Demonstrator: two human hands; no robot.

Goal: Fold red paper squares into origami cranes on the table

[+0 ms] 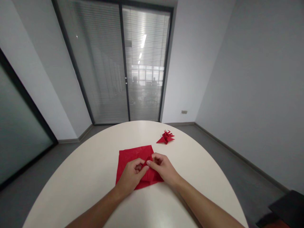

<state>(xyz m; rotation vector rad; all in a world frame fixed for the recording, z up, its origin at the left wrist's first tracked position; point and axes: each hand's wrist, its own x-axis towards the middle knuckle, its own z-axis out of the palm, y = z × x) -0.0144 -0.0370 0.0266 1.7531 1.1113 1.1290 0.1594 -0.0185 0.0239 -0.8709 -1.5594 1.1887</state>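
A stack or sheet of red paper (129, 155) lies flat on the table in front of me. Over its right part, a small folded piece of red paper (149, 158) is pinched between my two hands. My left hand (130, 175) grips it from the left with thumb and bent fingers. From the right, my right hand (166, 169) holds the same piece, its thumb tip close to the left thumb. Red on red hides where the folded piece ends and the paper below begins. Much of the fold is covered by my fingers.
Folded red paper figures (166, 137), like origami cranes, sit beyond my right hand. Everything rests on a round cream table (95, 164). A glass door with blinds (104, 79) stands behind it. A dark object (288, 205) is at the lower right.
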